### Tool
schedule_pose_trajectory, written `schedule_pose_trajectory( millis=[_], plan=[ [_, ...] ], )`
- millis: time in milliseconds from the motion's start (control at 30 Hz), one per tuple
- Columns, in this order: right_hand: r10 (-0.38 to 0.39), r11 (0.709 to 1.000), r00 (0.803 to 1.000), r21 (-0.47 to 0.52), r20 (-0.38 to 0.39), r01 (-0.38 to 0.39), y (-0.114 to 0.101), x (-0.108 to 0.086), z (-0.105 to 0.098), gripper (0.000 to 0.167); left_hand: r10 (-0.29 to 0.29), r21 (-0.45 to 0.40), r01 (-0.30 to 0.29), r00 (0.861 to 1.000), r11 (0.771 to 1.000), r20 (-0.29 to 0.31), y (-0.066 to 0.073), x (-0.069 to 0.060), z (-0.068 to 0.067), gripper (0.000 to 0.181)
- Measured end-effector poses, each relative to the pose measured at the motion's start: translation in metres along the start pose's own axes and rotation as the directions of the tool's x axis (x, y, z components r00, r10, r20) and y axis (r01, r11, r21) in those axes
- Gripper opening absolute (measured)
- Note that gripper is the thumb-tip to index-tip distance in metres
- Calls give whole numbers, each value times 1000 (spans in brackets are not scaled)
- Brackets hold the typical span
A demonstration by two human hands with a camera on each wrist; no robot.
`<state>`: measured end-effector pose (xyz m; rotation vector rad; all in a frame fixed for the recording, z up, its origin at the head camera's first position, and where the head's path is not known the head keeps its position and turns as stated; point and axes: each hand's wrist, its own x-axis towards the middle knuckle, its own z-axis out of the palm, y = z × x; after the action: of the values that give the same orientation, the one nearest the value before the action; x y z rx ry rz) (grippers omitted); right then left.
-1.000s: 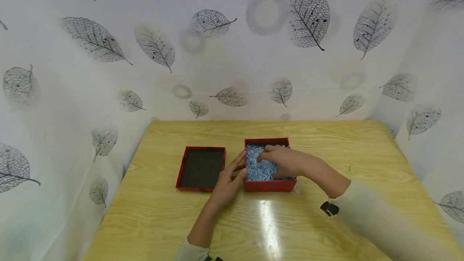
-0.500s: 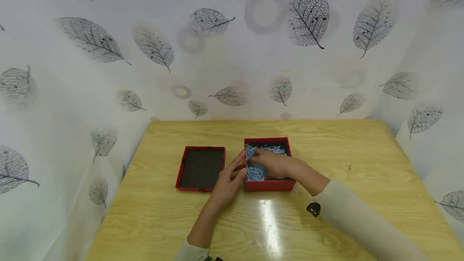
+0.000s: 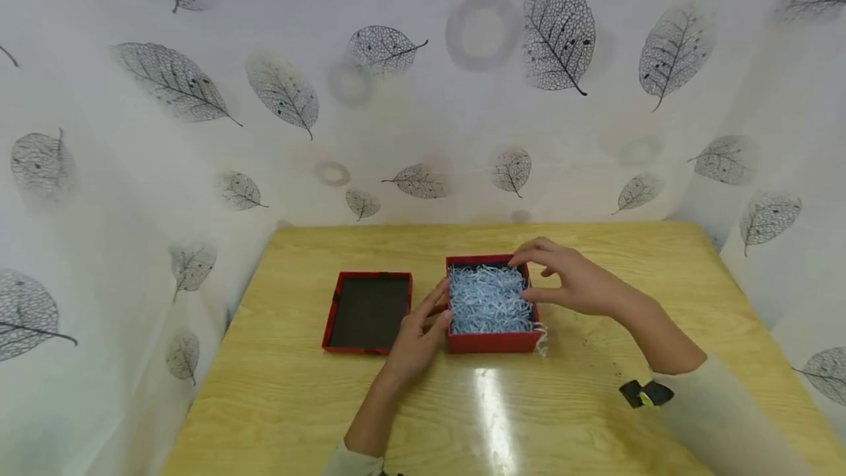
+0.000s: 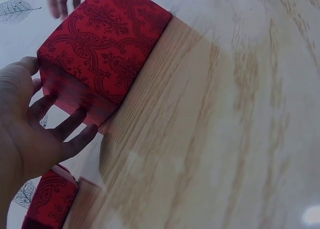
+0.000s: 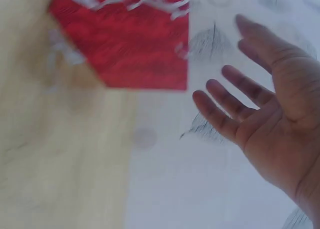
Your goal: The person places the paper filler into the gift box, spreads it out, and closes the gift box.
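Observation:
A red box (image 3: 492,343) with a dark pattern stands on the table, filled with light blue shredded paper (image 3: 487,298). My left hand (image 3: 415,344) touches the box's left side with extended fingers; the left wrist view shows the fingertips (image 4: 75,120) against that wall. At the right rim, my right hand (image 3: 581,285) hovers with fingers spread and nothing visible in them. In the right wrist view the palm (image 5: 280,139) faces the box (image 5: 145,54) across a gap. A few pale strands (image 3: 542,339) hang over the box's front right corner.
Left of the box lies a shallow red tray-like lid (image 3: 370,312) with a black inside. The wooden table (image 3: 291,410) reaches back to a white curtain (image 3: 423,109) printed with leaves, which also hangs on both sides.
My right hand has come out of the box, moving right and up. The shredded paper, pushed about half a second ago, now lies spread across the box. My left hand stays at the side.

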<state>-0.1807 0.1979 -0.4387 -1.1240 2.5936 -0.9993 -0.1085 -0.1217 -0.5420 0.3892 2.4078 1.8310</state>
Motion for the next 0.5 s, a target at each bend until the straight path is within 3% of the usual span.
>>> schedule_pose_trajectory(
  millis=[133,267,367,500],
  plan=[
    [41,991,997,131,-72,-32,18,-30,11,59,11,8,-11,1000,1000,-4,-1,0,-2,59],
    [50,959,995,284,-84,-25,27,-49,34,70,13,11,-13,1000,1000,-7,-1,0,-3,59],
    [36,942,994,336,-101,0,27,-56,47,61,18,8,-18,1000,1000,2,-1,1,-3,59],
    [11,942,986,333,-164,45,24,-61,54,35,22,2,-22,1000,1000,12,-3,2,-1,59]
  ],
)
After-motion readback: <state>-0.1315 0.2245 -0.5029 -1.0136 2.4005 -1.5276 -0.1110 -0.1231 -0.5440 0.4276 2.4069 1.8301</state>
